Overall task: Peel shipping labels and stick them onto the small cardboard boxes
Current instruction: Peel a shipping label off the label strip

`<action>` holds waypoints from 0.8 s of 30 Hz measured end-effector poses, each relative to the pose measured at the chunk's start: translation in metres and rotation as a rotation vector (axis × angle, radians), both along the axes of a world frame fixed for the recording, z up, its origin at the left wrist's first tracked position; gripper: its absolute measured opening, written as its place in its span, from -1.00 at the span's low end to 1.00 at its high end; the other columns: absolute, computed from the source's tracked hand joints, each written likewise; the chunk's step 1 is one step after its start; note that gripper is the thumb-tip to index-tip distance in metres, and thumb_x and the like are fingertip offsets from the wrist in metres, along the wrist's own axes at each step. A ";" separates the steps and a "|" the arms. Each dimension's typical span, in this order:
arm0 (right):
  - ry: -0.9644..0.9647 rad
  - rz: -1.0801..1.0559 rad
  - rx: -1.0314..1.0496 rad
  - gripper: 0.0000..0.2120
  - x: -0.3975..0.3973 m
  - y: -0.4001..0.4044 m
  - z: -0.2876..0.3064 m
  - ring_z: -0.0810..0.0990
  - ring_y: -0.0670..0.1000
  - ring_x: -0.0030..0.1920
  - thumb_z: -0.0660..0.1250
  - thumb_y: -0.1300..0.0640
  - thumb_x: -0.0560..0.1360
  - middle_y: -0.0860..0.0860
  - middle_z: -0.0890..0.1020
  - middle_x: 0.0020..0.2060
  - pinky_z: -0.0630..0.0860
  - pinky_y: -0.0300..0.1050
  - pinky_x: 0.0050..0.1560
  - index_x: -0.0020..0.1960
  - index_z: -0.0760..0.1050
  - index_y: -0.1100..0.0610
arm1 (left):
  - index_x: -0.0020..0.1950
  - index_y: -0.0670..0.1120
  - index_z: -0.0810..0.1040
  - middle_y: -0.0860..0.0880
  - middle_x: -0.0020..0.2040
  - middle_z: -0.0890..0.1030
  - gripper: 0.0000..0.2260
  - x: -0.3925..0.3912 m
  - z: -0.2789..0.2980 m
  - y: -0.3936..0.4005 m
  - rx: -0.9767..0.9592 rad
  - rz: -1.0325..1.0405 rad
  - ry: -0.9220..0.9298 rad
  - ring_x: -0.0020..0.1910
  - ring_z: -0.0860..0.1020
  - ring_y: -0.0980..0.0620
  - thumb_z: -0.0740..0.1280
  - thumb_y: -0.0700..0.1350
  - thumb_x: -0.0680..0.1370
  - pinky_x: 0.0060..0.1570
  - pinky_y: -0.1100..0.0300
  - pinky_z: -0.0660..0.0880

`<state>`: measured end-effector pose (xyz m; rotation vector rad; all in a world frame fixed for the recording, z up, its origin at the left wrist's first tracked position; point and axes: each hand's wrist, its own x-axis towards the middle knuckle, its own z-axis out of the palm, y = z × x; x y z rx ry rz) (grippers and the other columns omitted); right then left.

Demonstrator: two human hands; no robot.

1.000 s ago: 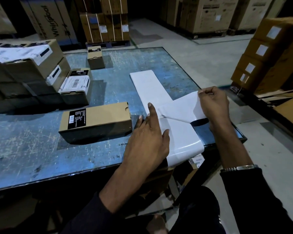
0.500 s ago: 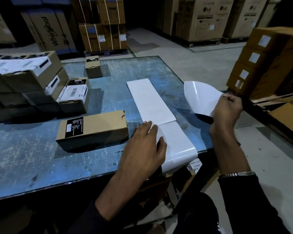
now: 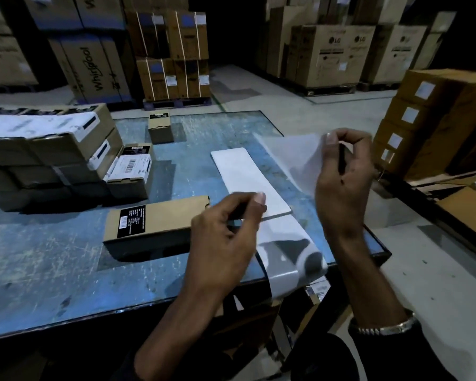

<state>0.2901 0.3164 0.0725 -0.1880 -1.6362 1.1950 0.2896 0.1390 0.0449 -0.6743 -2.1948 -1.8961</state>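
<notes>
My right hand [image 3: 344, 182] is raised over the table's right side and pinches a peeled white label [image 3: 291, 160] by its edge, so the label hangs in the air. The label strip [image 3: 245, 174] lies flat on the blue table [image 3: 52, 257], and its bare glossy backing [image 3: 286, 243] curls over the front edge. My left hand [image 3: 226, 232] hovers just above the strip with its fingers curled and holds nothing. A small brown cardboard box [image 3: 160, 224] with a black sticker lies left of that hand.
A stack of labelled boxes [image 3: 39, 149] fills the table's left, with one labelled small box [image 3: 129, 171] beside it. Another small box [image 3: 160, 126] stands at the back. Stacked cartons [image 3: 423, 119] rise at the right, and large cartons line the far floor.
My right hand has lifted the peeled label higher and brought it toward me. My left hand has come off the strip and curled its fingers. The camera has tilted up.
</notes>
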 end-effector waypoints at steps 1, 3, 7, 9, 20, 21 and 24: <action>0.009 0.030 0.079 -0.93 0.003 -0.009 0.002 0.60 -0.23 -0.03 0.26 0.06 0.76 -0.26 0.60 -0.08 0.58 -0.15 -0.10 0.17 0.43 0.04 | 0.05 -0.07 0.76 0.03 -0.10 0.78 -0.77 -0.004 0.010 -0.004 0.095 0.008 -0.108 -0.04 0.76 0.08 0.38 0.03 0.68 -0.04 0.08 0.71; 0.024 0.077 0.222 -0.97 0.008 -0.026 0.003 0.64 -0.18 0.00 0.27 0.10 0.76 -0.22 0.60 -0.05 0.63 -0.08 -0.11 0.18 0.43 0.03 | 0.01 -0.18 0.75 -0.11 -0.14 0.78 -0.69 -0.019 0.028 -0.017 0.223 0.066 -0.282 -0.09 0.78 -0.07 0.36 0.04 0.69 0.00 0.01 0.73; 0.065 0.133 0.411 -0.95 0.018 -0.061 -0.005 0.68 -0.12 0.00 0.28 0.13 0.75 -0.15 0.61 0.00 0.62 -0.14 -0.14 0.20 0.48 0.06 | -0.02 -0.25 0.72 -0.20 -0.13 0.77 -0.52 -0.042 0.043 -0.054 0.276 0.113 -0.517 -0.15 0.78 -0.13 0.32 0.17 0.68 -0.09 0.06 0.72; 0.088 0.134 0.494 -0.89 0.022 -0.074 -0.011 0.69 -0.02 -0.01 0.28 0.12 0.73 -0.06 0.64 0.00 0.62 -0.06 -0.11 0.18 0.54 0.14 | -0.16 -0.18 0.76 -0.20 -0.13 0.77 -0.65 -0.048 0.043 -0.067 0.311 0.113 -0.520 -0.23 0.77 -0.11 0.41 0.05 0.65 -0.12 0.06 0.71; 0.009 0.333 0.688 -0.47 0.033 -0.105 -0.026 0.54 0.14 0.37 0.59 -0.17 0.48 0.12 0.61 0.30 0.43 -0.01 0.39 0.20 0.63 0.23 | -0.13 -0.11 0.74 -0.07 -0.22 0.74 -0.84 -0.065 0.048 -0.116 0.220 0.103 -0.353 -0.36 0.66 0.06 0.46 -0.12 0.62 -0.41 0.31 0.51; -0.025 0.366 0.659 -0.38 0.035 -0.105 -0.026 0.50 0.13 0.43 0.59 -0.25 0.44 0.10 0.57 0.35 0.40 -0.01 0.41 0.25 0.61 0.20 | -0.13 -0.11 0.75 -0.07 -0.20 0.75 -0.84 -0.068 0.049 -0.117 0.229 0.083 -0.332 -0.33 0.67 0.06 0.45 -0.14 0.62 -0.37 0.31 0.53; -0.132 0.456 0.479 -0.21 0.035 -0.107 -0.033 0.45 0.07 0.48 0.47 -0.44 0.40 0.01 0.50 0.43 0.44 -0.05 0.37 0.38 0.50 0.10 | -0.07 -0.13 0.76 -0.08 -0.13 0.78 -0.87 -0.075 0.049 -0.120 0.266 0.042 -0.317 -0.26 0.71 0.06 0.44 -0.14 0.62 -0.28 0.30 0.57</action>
